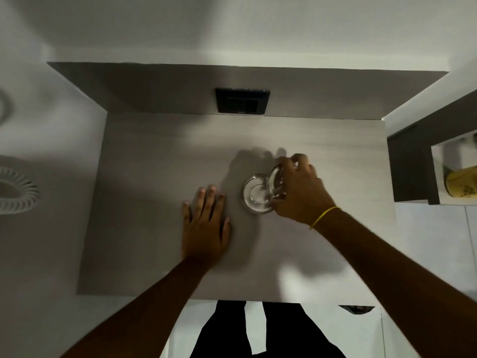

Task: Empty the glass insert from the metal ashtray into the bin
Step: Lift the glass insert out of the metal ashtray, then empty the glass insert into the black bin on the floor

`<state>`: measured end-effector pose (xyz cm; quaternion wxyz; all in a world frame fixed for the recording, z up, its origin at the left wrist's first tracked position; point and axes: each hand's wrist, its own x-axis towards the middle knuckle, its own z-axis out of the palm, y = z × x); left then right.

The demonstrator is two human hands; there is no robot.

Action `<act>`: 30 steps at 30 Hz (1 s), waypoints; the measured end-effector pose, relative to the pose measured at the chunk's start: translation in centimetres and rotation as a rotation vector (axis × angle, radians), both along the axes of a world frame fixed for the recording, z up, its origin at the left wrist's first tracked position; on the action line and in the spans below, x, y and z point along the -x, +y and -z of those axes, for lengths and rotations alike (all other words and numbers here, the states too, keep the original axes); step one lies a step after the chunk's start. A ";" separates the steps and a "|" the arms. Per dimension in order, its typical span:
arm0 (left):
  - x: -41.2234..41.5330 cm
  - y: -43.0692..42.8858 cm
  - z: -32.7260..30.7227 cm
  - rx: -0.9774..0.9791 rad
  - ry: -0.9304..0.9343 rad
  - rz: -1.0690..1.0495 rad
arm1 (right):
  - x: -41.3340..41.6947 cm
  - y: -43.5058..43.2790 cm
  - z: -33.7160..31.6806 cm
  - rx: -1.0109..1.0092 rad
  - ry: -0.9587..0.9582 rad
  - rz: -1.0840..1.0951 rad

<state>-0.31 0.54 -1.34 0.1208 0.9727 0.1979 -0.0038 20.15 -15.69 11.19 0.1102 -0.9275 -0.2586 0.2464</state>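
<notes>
Looking down on a pale grey bench [154, 177], a person's right hand [299, 192] is tilting a clear round glass insert [276, 184] up on edge, fingers [296, 161] curled around its rim. It is rising at three o'clock from a shiny round metal ashtray [254, 193] near the bench's centre. The left hand [206, 228] is lying flat and empty at nine o'clock of the ashtray. Glass is probably heavy, slippery and breakable, so gripping opposite rim edges seems safest. No bin is visible.
</notes>
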 end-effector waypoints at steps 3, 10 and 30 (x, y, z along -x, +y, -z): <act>-0.1 0.0 -0.2 -0.012 0.011 0.006 | -2.3 -1.9 0.5 0.059 -0.015 0.055; -0.1 -0.1 -0.3 0.001 -0.008 -0.004 | -3.2 -3.0 2.7 0.114 -0.036 -0.018; 2.1 -9.9 -0.4 0.173 -0.066 0.522 | -0.7 -1.0 4.1 -0.190 0.042 0.064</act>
